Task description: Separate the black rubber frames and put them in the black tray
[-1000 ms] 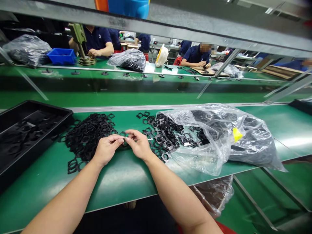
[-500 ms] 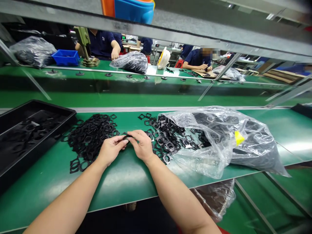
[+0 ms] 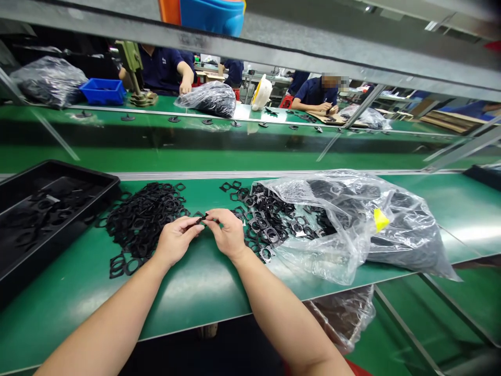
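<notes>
A small black plastic part (image 3: 202,219) is pinched between my left hand (image 3: 175,240) and my right hand (image 3: 227,233), low over the green worktop. Fingers and thumbs hide most of it, so its full shape cannot be made out. Left of my hands lies a heap of black ring-shaped frames (image 3: 144,216). To the right, more black frames (image 3: 270,227), some with a silvery face, spill from the mouth of a clear plastic bag (image 3: 407,230), which bulges with dark contents and bears a yellow patch.
At the far left stands a black tray (image 3: 58,169) holding dark parts. Behind the worktop (image 3: 188,303) runs a green strip (image 3: 219,156) with small black pieces along its far ledge. Co-workers sit beyond, near a blue bin (image 3: 103,93) and a hand press (image 3: 135,78). A metal beam (image 3: 274,55) crosses overhead.
The view has shifted very slightly. Both hands stay in nearly the same place on the small part, with its dark edge showing a little more between the fingertips.
</notes>
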`<state>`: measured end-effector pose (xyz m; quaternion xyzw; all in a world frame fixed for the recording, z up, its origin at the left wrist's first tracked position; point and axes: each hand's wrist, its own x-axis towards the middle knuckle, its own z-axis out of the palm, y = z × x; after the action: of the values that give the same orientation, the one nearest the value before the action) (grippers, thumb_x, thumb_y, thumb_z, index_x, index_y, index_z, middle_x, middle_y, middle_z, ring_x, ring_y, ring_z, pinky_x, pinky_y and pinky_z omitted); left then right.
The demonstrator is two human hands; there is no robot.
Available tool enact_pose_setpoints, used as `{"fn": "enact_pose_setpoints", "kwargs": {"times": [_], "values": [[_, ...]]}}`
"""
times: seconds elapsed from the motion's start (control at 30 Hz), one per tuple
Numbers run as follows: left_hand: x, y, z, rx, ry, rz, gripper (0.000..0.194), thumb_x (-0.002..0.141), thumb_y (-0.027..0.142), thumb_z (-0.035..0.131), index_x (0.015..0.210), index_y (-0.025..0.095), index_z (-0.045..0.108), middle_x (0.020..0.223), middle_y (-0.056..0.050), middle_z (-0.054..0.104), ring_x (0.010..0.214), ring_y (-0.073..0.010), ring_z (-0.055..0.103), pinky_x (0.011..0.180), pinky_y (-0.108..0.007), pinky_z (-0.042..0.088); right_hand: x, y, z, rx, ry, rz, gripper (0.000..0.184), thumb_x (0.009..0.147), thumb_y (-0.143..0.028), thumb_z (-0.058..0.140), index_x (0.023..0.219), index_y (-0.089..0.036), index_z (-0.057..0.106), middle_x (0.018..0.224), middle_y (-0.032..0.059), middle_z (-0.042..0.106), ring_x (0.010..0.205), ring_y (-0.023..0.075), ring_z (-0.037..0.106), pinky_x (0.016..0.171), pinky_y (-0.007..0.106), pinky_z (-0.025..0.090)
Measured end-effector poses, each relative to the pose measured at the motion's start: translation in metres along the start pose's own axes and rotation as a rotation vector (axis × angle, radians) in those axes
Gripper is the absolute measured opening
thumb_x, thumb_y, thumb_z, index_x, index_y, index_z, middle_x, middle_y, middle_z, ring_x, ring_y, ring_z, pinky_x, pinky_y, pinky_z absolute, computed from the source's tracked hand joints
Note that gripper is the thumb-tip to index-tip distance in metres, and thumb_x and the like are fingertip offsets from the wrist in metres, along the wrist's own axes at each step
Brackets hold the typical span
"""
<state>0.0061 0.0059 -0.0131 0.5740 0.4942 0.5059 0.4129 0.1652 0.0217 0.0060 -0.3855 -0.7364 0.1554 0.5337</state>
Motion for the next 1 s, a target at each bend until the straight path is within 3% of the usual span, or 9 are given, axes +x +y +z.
{"fn": "enact_pose_setpoints", "kwargs": {"times": [0.37, 0.5, 0.6, 0.73, 0.8, 0.9, 1.0], "values": [[0.000, 0.006, -0.006, 0.219, -0.024, 0.233, 0.022, 0.079, 0.032, 0.064, 0.094, 0.019, 0.073, 0.084, -0.005, 0.067, 0.074, -0.0146, 0.061, 0.066, -0.025, 0.048, 0.004, -0.001, -0.003, 0.083, -0.063, 0.051, 0.008, 0.082, -0.025, 0.063, 0.075, -0.021, 0.064, 0.086, 0.0038, 0.070, 0.088, 0.0160, 0.064, 0.084, 0.030, 0.049], [0.000, 0.013, -0.008, 0.310, -0.026, 0.328, 0.018, 0.081, 0.029, 0.062, 0.092, 0.020, 0.073, 0.082, -0.004, 0.068, 0.076, -0.0140, 0.061, 0.071, -0.025, 0.047, 0.000, 0.000, 0.001, 0.151, -0.043, 0.172, 0.007, 0.081, -0.027, 0.062, 0.082, -0.019, 0.062, 0.080, 0.0034, 0.067, 0.077, 0.0146, 0.062, 0.073, 0.028, 0.050], [0.000, 0.013, -0.008, 0.323, -0.035, 0.310, 0.019, 0.082, 0.030, 0.060, 0.092, 0.020, 0.073, 0.081, -0.003, 0.067, 0.074, -0.0138, 0.061, 0.070, -0.025, 0.048, -0.001, -0.001, 0.002, 0.200, -0.055, 0.275, 0.014, 0.080, -0.028, 0.062, 0.091, -0.019, 0.062, 0.079, 0.0022, 0.066, 0.071, 0.0130, 0.061, 0.067, 0.025, 0.049], [0.000, 0.008, -0.005, 0.279, 0.012, 0.228, 0.022, 0.083, 0.033, 0.058, 0.092, 0.019, 0.072, 0.080, -0.003, 0.066, 0.070, -0.0137, 0.061, 0.066, -0.026, 0.049, 0.001, -0.004, 0.001, 0.118, -0.084, 0.261, 0.015, 0.084, -0.030, 0.055, 0.080, -0.020, 0.065, 0.083, 0.0037, 0.066, 0.081, 0.0140, 0.060, 0.073, 0.026, 0.048], [0.000, 0.008, -0.004, 0.285, 0.068, 0.235, 0.021, 0.083, 0.033, 0.059, 0.090, 0.019, 0.073, 0.086, -0.005, 0.067, 0.078, -0.0152, 0.062, 0.073, -0.028, 0.050, 0.002, -0.004, 0.002, 0.174, -0.066, 0.353, 0.020, 0.084, -0.037, 0.055, 0.081, -0.019, 0.065, 0.082, 0.0041, 0.065, 0.079, 0.0140, 0.060, 0.069, 0.026, 0.048], [-0.001, 0.011, -0.002, 0.318, 0.089, 0.268, 0.017, 0.080, 0.029, 0.062, 0.088, 0.021, 0.073, 0.093, -0.006, 0.067, 0.090, -0.0178, 0.062, 0.085, -0.032, 0.048, 0.002, -0.001, 0.005, 0.450, -0.157, 0.669, 0.032, 0.078, -0.048, 0.059, 0.085, -0.017, 0.062, 0.068, 0.0011, 0.061, 0.057, 0.0110, 0.057, 0.053, 0.024, 0.047], [-0.002, 0.013, 0.000, 0.197, 0.061, 0.224, 0.020, 0.074, 0.029, 0.067, 0.091, 0.020, 0.073, 0.106, -0.008, 0.064, 0.094, -0.0193, 0.062, 0.085, -0.034, 0.050, 0.003, 0.003, 0.009, 0.674, -0.181, 0.853, 0.042, 0.066, -0.045, 0.071, 0.093, -0.016, 0.057, 0.056, -0.0050, 0.056, 0.047, 0.0091, 0.054, 0.046, 0.022, 0.045]]}}
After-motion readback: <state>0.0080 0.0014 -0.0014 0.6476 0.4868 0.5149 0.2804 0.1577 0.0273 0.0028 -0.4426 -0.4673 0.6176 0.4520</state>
